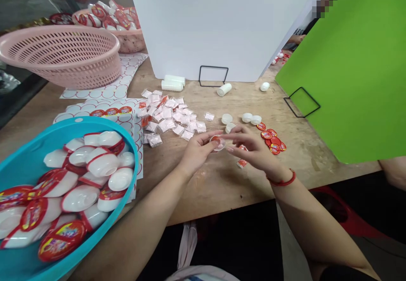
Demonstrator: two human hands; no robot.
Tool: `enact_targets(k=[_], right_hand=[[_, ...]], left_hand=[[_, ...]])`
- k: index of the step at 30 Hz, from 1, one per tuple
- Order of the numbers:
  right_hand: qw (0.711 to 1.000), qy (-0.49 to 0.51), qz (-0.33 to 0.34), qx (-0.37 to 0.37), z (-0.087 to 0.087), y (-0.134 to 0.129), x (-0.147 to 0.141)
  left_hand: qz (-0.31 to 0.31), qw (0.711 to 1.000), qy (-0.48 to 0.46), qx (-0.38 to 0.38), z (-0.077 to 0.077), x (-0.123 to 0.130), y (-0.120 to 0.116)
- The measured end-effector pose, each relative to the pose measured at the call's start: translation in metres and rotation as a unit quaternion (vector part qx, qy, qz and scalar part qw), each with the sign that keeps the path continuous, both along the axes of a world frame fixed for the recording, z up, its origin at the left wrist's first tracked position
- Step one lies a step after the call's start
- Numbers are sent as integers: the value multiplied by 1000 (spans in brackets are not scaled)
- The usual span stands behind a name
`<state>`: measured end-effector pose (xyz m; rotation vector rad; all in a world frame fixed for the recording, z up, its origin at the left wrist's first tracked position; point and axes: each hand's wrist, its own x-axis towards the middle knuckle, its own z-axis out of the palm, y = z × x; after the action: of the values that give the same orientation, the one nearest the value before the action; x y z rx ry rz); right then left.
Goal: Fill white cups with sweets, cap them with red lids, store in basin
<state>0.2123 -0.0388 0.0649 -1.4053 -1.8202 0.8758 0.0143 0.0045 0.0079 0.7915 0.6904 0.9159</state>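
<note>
Between the thumb and fingers of my left hand (197, 151) is a small round clear plastic cup (218, 145) with something red and whitish inside. My right hand (255, 149) is just to its right, fingers stretched and apart, fingertips close to the rim; whether they touch it I cannot tell. A red-and-white packet (242, 162) lies under the right hand, partly hidden. Beyond the hands stand several translucent round cups (227, 119). Round red stickers or discs (275, 141) are scattered to the right. A pile of small clear packets with pale pink contents (168, 118) lies to the left.
A blue basin (135, 154) of white-and-red egg-shaped packs stands at the left. Behind it are a pink basket (63, 67) and printed sheets (125, 67). A white panel (206, 23) and a green panel (355, 82) stand in wire holders. Stacked cups (172, 85) lie near the white panel.
</note>
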Motion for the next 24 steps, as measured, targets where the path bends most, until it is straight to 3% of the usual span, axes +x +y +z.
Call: enact_targets(k=[2,4,6,7,10,13,17,19,20,22,24], right_hand=[[992,17,-121,-10,-1,1,34],[955,-69,-288,6,-10,11,77],[917,-181,-356,-16,-25,27,115],[912,-198,-359,-32,-34,36,130],[922,-183,-333,-71,-56,59,151],[933,-158,-310,-91,-60,68,152],[905,-242,-340,-87,-34,55,143],[896,-250,-366,-15,-15,41,126],[906,-218,-362,33,-7,35,112],[956,-94,-262,96,6,24,75],[994,-19,-72,80,12,19,33]], left_hand=[[7,1000,16,15,-2,1,0],[9,1000,21,9,-2,2,0],[13,1000,21,-4,0,2,0],[15,1000,19,-11,0,2,0],[18,999,13,-24,3,3,-1],[21,999,14,-27,4,2,-1],[20,999,12,-28,5,1,0],[19,999,8,-31,6,1,1],[20,999,5,-33,6,1,1],[19,999,-2,-34,6,1,1],[18,999,-9,-29,5,1,1]])
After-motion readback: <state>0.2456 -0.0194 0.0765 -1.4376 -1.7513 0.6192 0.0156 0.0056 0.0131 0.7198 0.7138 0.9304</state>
